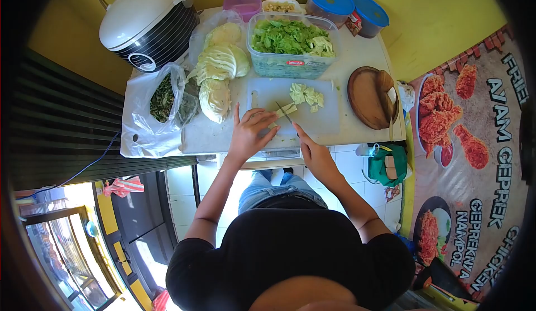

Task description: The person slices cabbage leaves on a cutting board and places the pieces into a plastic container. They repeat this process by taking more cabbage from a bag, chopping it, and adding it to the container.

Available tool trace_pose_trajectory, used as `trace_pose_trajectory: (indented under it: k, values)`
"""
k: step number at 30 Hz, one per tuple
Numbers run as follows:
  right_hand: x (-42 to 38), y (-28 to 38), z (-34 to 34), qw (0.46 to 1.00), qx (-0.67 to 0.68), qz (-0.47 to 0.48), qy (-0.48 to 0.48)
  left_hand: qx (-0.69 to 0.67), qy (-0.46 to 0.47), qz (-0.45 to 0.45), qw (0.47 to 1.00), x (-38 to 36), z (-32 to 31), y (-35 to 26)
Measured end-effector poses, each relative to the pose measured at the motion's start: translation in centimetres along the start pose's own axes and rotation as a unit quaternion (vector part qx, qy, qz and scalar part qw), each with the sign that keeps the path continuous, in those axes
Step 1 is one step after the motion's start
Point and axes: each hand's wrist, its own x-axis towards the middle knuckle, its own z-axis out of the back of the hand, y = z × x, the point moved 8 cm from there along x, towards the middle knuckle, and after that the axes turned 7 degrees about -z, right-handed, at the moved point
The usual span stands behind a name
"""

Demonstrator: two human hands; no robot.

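Observation:
My right hand is closed round the handle of a knife, whose blade points up and left across pale cabbage strips on a white cutting board. At the board's lower left, my left hand holds down cabbage with bent fingers, its little finger sticking out; the part beneath the fingers is mostly hidden. Cut cabbage pieces lie in a small heap at the upper right of the board. Left of the board rest larger cabbage portions, partly on clear plastic.
Behind the board stands a clear tub of chopped greens. A stone mortar with pestle sits at right, blue-lidded containers at the back. A rice cooker and a plastic bag with dark leaves occupy the left.

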Motion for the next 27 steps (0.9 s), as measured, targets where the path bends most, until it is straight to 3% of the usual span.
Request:
trace_pose_trajectory:
  k: [4,7,16,18,24,27]
  values:
    - [0.6,0.0,-0.3,0.999,-0.013,-0.029,0.012,0.004,0.001,-0.003,1.000,-0.1,-0.1,0.0]
    - [-0.7,-0.4,0.1,0.999,0.034,0.011,-0.001,0.005,0.000,-0.002,1.000,-0.1,0.0,-0.1]
    - [-0.8,-2.1,0.7,0.989,0.106,-0.096,0.040,0.031,-0.009,0.003,0.999,-0.5,0.5,0.0]
    - [0.0,-1.5,2.1,0.988,0.137,0.037,-0.061,0.039,-0.002,-0.002,0.999,0.1,0.5,-0.6]
    - [0.0,-2.1,4.6,0.982,0.168,-0.062,-0.059,0.024,0.017,-0.032,0.999,3.7,-2.2,-2.0]
    - [0.1,-2.2,4.6,0.983,0.162,-0.014,-0.086,-0.025,0.003,-0.004,1.000,4.3,-0.9,-1.2]
